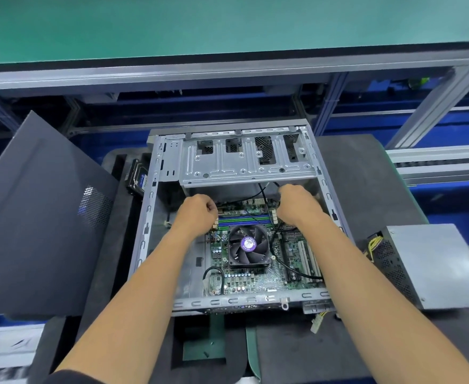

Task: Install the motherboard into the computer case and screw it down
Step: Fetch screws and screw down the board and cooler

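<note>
An open grey computer case [150, 206] lies flat on a dark foam mat. Inside it rests the green motherboard [255, 281], with a black CPU fan [248, 246] at its middle and blue and green memory slots behind the fan. My left hand [197, 213] grips the board's far left edge with curled fingers. My right hand [297, 202] grips the far right corner, among black cables [263, 194] that run up under the drive cage [244, 159]. The fingertips of both hands are hidden.
The case's dark side panel [39, 217] leans at the left. A grey power supply [433, 264] with yellow wires lies at the right. A hard drive [137, 176] sits beside the case's far left corner. An aluminium frame and green shelf [227, 23] stand behind.
</note>
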A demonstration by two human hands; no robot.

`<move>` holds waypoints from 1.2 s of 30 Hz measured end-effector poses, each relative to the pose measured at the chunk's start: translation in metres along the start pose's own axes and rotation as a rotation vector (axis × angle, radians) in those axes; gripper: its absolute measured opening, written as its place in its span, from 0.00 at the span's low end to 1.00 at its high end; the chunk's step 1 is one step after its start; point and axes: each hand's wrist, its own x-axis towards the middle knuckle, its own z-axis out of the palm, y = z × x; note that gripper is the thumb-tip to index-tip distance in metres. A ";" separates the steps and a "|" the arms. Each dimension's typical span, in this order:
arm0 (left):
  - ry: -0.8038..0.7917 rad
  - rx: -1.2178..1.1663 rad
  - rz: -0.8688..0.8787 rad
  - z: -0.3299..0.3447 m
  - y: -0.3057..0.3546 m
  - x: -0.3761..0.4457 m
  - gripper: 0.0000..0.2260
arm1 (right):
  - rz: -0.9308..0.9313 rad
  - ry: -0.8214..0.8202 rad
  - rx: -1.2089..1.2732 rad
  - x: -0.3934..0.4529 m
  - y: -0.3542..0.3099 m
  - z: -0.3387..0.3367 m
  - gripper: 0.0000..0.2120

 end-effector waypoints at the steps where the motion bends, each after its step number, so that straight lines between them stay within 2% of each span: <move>1: -0.007 0.003 0.005 0.000 0.000 0.000 0.07 | -0.024 -0.049 -0.030 -0.001 0.000 0.001 0.11; 4: 0.015 -0.014 -0.013 -0.002 0.000 0.000 0.08 | -0.076 -0.184 -0.151 -0.005 -0.001 0.005 0.17; 6: 0.013 0.008 -0.014 -0.003 0.000 0.000 0.09 | -0.075 -0.178 -0.191 -0.005 -0.001 0.007 0.19; 8: -0.007 0.049 -0.016 -0.003 0.001 0.000 0.09 | -0.065 -0.149 -0.241 -0.006 -0.002 0.007 0.17; 13: -0.017 0.109 -0.037 -0.002 0.001 -0.001 0.09 | -0.085 -0.209 -0.349 -0.008 -0.003 0.009 0.08; 16: -0.027 0.126 -0.031 -0.003 0.002 -0.002 0.09 | -0.083 -0.120 -0.322 -0.006 -0.004 0.007 0.07; 19: -0.029 0.130 -0.026 -0.004 0.003 -0.003 0.09 | -0.011 0.123 -0.240 -0.005 -0.003 0.003 0.08; 21: -0.029 0.142 -0.019 -0.004 0.003 -0.004 0.09 | 0.043 0.216 -0.211 -0.005 -0.002 0.002 0.02; 26: -0.032 0.130 -0.010 -0.004 0.003 -0.002 0.10 | 0.093 0.246 -0.221 -0.005 -0.006 0.008 0.09; 31: -0.093 0.095 0.017 -0.003 0.002 -0.003 0.07 | 0.106 0.244 -0.277 -0.004 -0.007 0.013 0.05; 33: -0.130 0.074 0.031 -0.004 0.003 -0.003 0.08 | 0.111 0.273 -0.321 -0.005 -0.008 0.014 0.06; 36: -0.111 0.055 0.050 -0.008 0.006 -0.006 0.05 | 0.061 0.280 -0.360 -0.010 -0.012 0.013 0.08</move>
